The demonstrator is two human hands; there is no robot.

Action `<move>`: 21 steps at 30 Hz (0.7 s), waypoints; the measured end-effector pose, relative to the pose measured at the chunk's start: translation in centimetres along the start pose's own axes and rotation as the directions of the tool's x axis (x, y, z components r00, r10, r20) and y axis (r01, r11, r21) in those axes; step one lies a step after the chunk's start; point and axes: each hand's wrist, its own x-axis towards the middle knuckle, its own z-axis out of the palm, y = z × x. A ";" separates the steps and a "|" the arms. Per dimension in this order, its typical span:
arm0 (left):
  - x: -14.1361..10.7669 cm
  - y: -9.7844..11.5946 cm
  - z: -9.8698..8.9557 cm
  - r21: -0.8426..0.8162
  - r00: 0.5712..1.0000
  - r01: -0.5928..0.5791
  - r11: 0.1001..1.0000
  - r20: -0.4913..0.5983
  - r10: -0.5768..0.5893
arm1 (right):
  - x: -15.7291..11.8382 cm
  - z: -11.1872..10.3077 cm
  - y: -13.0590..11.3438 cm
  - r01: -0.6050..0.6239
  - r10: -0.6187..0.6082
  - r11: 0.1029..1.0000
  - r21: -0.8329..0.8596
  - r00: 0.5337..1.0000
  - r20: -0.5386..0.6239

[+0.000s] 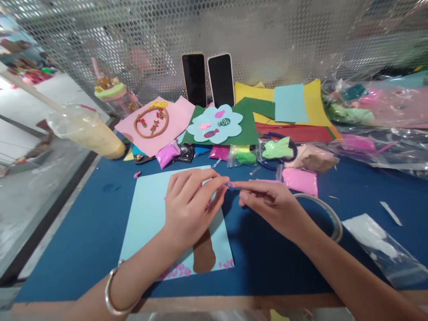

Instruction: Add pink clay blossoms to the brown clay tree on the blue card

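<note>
A light blue sheet (147, 218) lies on the blue table, with a brown trunk shape (203, 254) and small pink pieces (179, 270) along its lower edge. My left hand (192, 205) is over the sheet, its thumb and index finger pinched on a tiny pink clay piece (230, 183). The index fingertip of my right hand (272, 200) touches that same piece from the right, with its thumb apart below. My left hand and forearm hide part of the sheet.
Behind the sheet are clay packets (167, 154), a pink sheet (129, 127) and a flower-shaped card (216, 113). Two phones (195, 80) lean on the perforated metal panel. A drink cup (90, 131) stands left; a tape roll (329, 209) and plastic bag (384, 245) lie right.
</note>
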 end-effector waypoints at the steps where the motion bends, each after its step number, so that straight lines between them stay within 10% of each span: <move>1: 0.0 0.0 0.0 0.033 0.999 -0.035 0.999 -0.011 0.035 | 0.0 0.1 0.0 -0.005 0.005 1.000 -0.010 1.000 -0.005; 21: -0.2 0.6 0.3 0.050 0.992 -0.129 0.990 0.022 0.128 | 0.2 0.7 -0.3 0.036 -0.043 0.998 -0.050 0.988 -0.148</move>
